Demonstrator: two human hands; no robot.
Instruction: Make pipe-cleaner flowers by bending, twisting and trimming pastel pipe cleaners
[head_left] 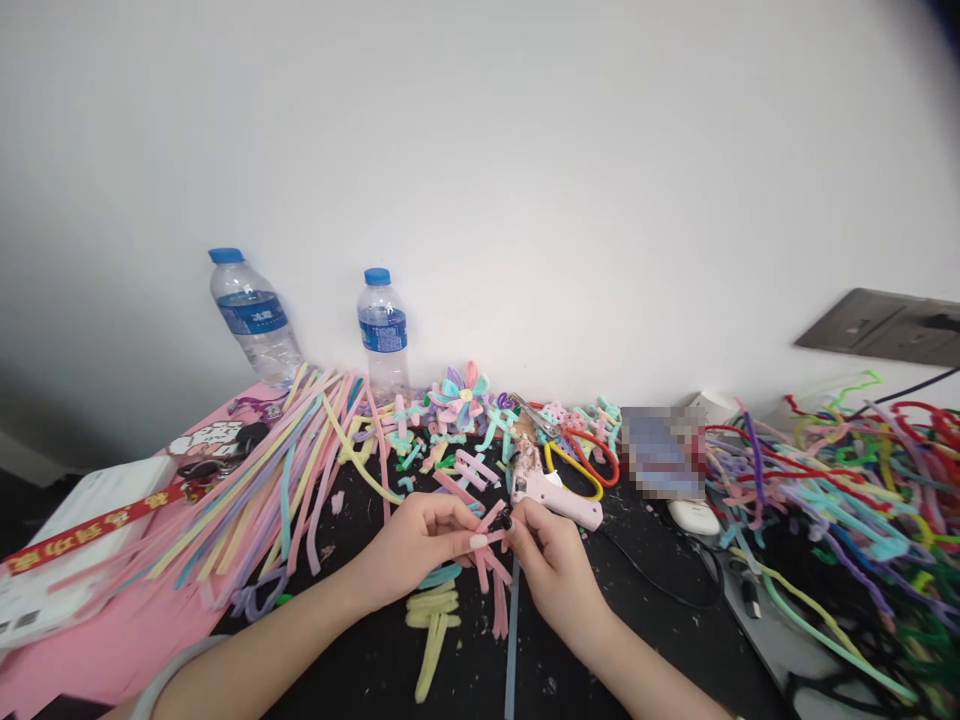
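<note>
Between thumb and fingertips, my left hand pinches a short pink pipe cleaner. My right hand is closed on the other end of it, its dark-nailed fingertip close to the left ones. Just below lie more short pink pipe cleaner pieces; which of these are held is partly hidden by the fingers. Short yellow pipe cleaner pieces lie beneath my left hand, near a teal piece. A narrow translucent strip runs toward me between the hands. A pink glue gun rests just beyond my right hand.
Long pastel pipe cleaners fan out at left beside a white box. Two water bottles stand by the wall. Behind lie a pipe cleaner flower and scissors. Tangled colourful pipe cleaners pile up at right.
</note>
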